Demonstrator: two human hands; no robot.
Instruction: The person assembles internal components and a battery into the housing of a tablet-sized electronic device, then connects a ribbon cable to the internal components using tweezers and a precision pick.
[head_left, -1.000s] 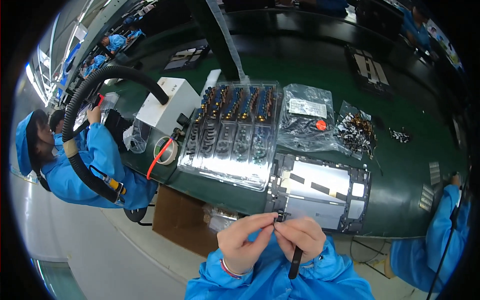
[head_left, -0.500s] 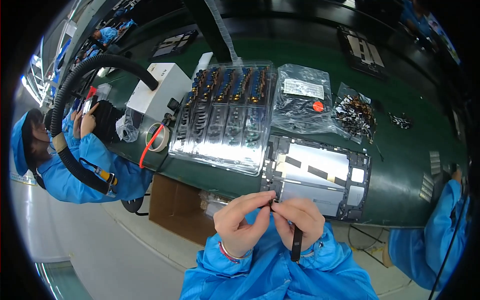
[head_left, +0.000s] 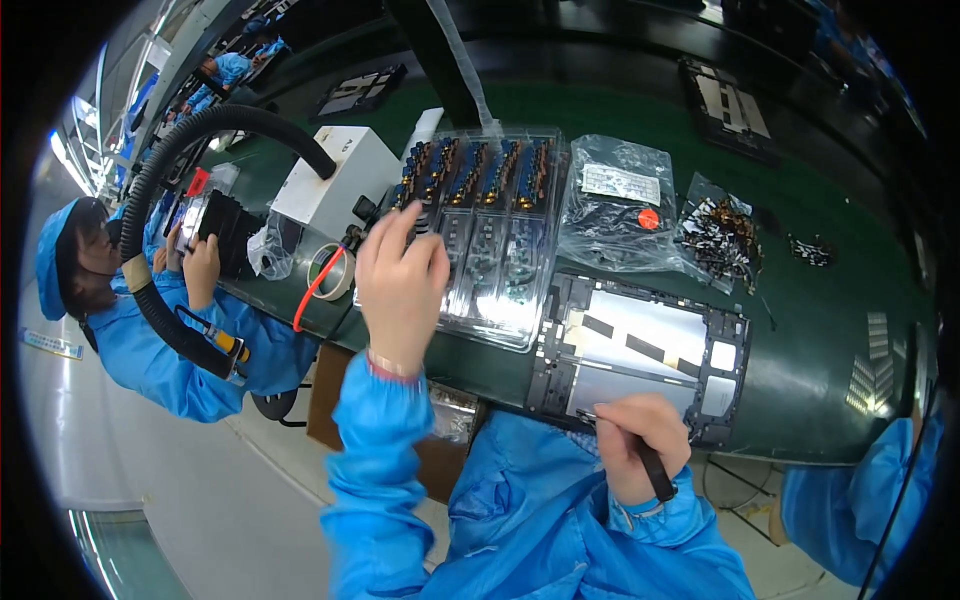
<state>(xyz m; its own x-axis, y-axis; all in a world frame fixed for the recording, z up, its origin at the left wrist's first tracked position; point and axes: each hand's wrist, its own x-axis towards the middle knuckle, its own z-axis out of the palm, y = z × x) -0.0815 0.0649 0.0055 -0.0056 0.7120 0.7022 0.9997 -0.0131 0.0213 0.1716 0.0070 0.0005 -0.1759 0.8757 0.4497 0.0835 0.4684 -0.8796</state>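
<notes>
My left hand (head_left: 400,290) is stretched over the left side of a clear plastic tray (head_left: 495,332), its fingers bent and apart. Nothing shows in its grip, though the spot under the fingertips is partly hidden. Rows of small parts with blue and gold pieces (head_left: 487,170) fill the tray's far half; dark and greenish parts lie nearer. In my right hand (head_left: 645,440) is a slim black-handled tool (head_left: 656,472), perhaps tweezers. Its tip is near the lower left of a flat tablet-like device frame (head_left: 735,400) with silver panels and dark strips.
Behind the frame lie a clear bag (head_left: 615,235) and a pile of small flex parts (head_left: 722,240). To the left stand a white box (head_left: 335,185) with a black hose and a tape roll (head_left: 340,275). A cardboard box (head_left: 325,395) sits below the edge. Co-workers (head_left: 190,340) flank me.
My hands were together in front of me at a small dark part. The left hand has moved up and left over the tray; the right has shifted right, keeping the tool.
</notes>
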